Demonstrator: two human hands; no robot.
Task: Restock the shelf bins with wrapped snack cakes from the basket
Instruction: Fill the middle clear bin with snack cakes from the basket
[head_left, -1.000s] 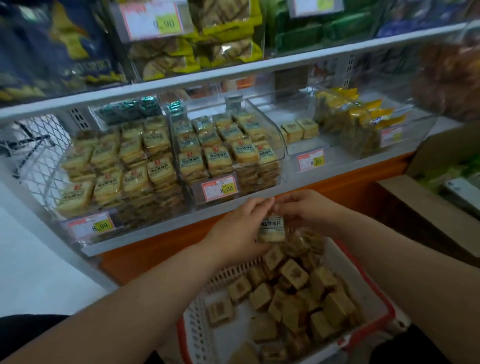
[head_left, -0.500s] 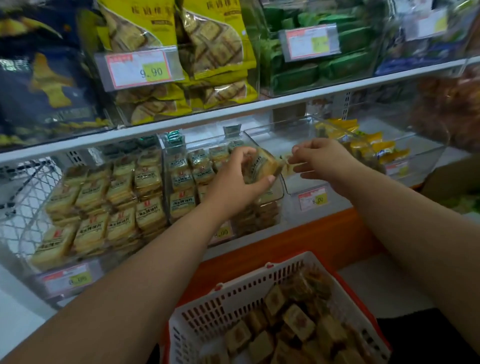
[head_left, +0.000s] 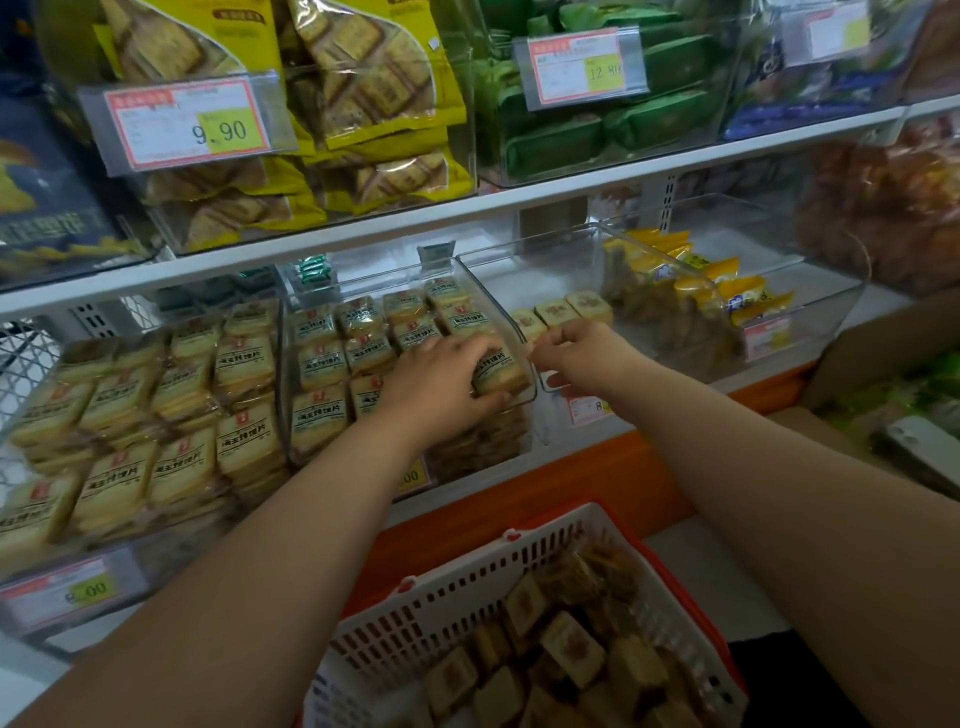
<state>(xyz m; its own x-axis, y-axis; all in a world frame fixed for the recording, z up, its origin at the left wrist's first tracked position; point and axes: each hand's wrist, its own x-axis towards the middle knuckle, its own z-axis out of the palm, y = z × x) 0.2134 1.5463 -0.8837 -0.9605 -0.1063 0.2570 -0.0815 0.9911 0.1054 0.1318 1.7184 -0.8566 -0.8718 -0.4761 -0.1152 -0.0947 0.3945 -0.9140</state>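
My left hand (head_left: 441, 382) reaches into the middle clear bin (head_left: 470, 270) and grips a wrapped snack cake (head_left: 501, 370) at its front right corner, on top of the stacked cakes. My right hand (head_left: 584, 358) hovers just right of it, fingers curled at the bin's right wall; whether they pinch anything is unclear. Below, the white basket (head_left: 467, 587) with a red rim holds several small wrapped cakes (head_left: 571, 649). A neighbouring bin on the right holds three small cakes (head_left: 558, 310) at its back.
A left bin (head_left: 57, 597) is packed with the same labelled cakes. Yellow snack packs (head_left: 727, 296) fill the far right bin. Above, a shelf (head_left: 519, 200) carries yellow and green bags behind price tags. A cardboard box (head_left: 883, 358) stands at the right.
My left hand carried the cake from above the basket up into the middle bin and lowered it to the front right corner. My right hand followed to the bin's side.
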